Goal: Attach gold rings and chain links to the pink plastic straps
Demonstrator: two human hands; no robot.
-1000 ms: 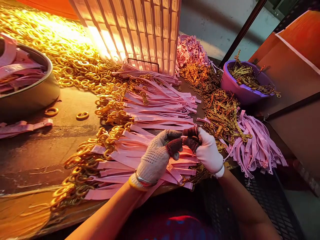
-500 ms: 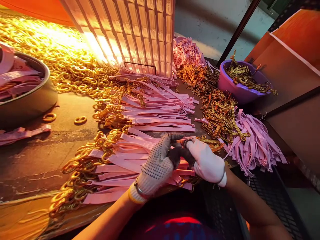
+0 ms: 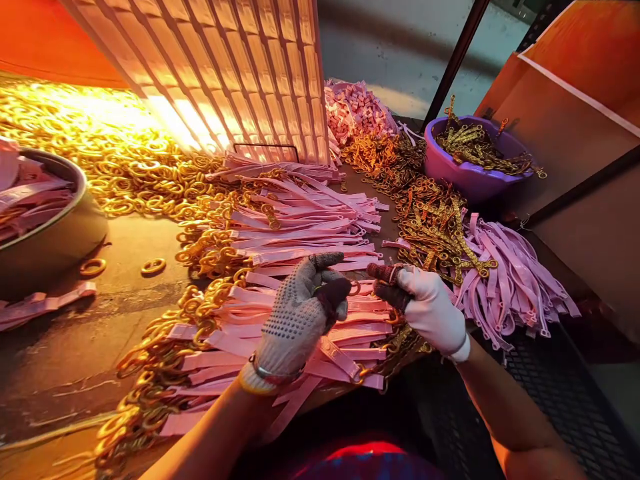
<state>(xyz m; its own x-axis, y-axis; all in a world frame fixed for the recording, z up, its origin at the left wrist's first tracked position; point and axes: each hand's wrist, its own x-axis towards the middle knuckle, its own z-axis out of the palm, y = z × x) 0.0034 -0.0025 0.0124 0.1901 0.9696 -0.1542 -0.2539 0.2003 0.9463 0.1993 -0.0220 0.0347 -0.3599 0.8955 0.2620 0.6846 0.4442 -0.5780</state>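
My left hand [image 3: 306, 303], in a grey dotted glove with dark fingertips, is curled closed above the rows of pink straps [image 3: 280, 237]. A small metal loop [image 3: 355, 288] sticks out at its thumb tip; the rest of that piece is hidden. My right hand [image 3: 425, 300], in a white glove with dark fingertips, pinches thumb and fingers together a little to the right, apart from the left. What it holds, if anything, is hidden. Under the hands lies a pink strap [image 3: 340, 355] with a brass ring [image 3: 361, 375] at its end.
Brass rings [image 3: 150, 173] heap at the left, near a round tin [image 3: 75, 233] of pink straps. Behind stands a translucent ribbed panel [image 3: 280, 80]. Ornate metal connectors [image 3: 430, 227] lie at right, beside a purple basin [image 3: 450, 163] and a pile of loose pink straps [image 3: 510, 280].
My hands, together before, have come apart: the left has shifted left, the right slightly right. The small loop at my left thumb now shows. The camera view has shifted slightly.
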